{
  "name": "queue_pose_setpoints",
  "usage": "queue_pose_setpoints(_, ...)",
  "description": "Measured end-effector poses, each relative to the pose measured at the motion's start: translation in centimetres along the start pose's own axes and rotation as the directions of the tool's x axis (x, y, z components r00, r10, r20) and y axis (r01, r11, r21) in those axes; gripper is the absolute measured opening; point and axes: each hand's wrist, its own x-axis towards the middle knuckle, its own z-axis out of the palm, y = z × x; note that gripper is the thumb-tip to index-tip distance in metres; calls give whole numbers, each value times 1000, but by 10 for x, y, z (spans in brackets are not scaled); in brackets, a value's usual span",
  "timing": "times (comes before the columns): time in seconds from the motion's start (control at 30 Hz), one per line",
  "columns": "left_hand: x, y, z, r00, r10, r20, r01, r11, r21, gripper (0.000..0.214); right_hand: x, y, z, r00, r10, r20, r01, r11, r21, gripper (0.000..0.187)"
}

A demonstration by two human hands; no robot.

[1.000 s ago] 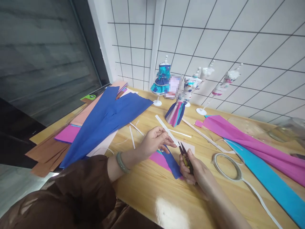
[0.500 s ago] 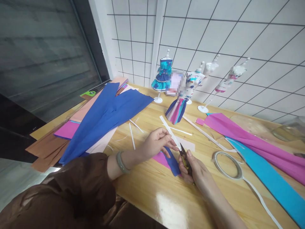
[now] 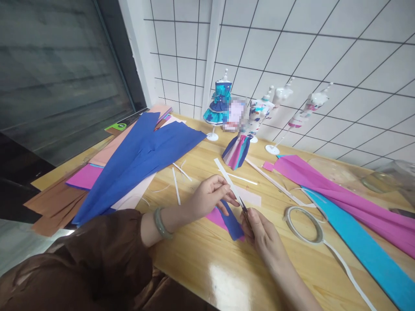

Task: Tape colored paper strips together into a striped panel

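Strip [image 3: 227, 177] of white paper sits pinched in your left hand [image 3: 207, 196] just above the table [image 3: 201, 259], its near end meeting the scissors [image 3: 243, 206] gripped in your right hand [image 3: 262, 235]. Beneath both lies a pink-and-blue scrap [image 3: 231, 221]. A tape ring [image 3: 303, 218] rests to the right, blue sheets [image 3: 145, 155] to the left and dressed mannequins [image 3: 240, 149] behind.

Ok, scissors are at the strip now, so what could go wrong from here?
1. The scissors in the right hand meet the strip right beside the left hand, which could get nicked.
2. The strip is long and narrow and gripped only near the cut, so it may twist and cut crooked.
3. The tape roll, with its loose tail, lies close to the right forearm and could get dragged.
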Motion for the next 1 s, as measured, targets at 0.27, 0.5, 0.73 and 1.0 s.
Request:
queue_pose_setpoints(0.27,1,-2,-1,1000,4,14,-4,1000,5,26,1,0,0,1000,19,1,-19,999,26,42)
queue_pose_setpoints(0.5,0,-2,-1,1000,-8,13,8,1000,-1,27,0,-1,-1,999,45,3,-45,999,5,43)
queue_pose_setpoints(0.73,0,-2,0,1000,-14,-6,14,1000,-3,30,0,3,-1,999,48,12,-48,999,4,41)
queue_pose_setpoints(1.0,1,-2,0,1000,-9,0,9,1000,-16,30,-1,0,0,999,51,-2,-51,999,10,42)
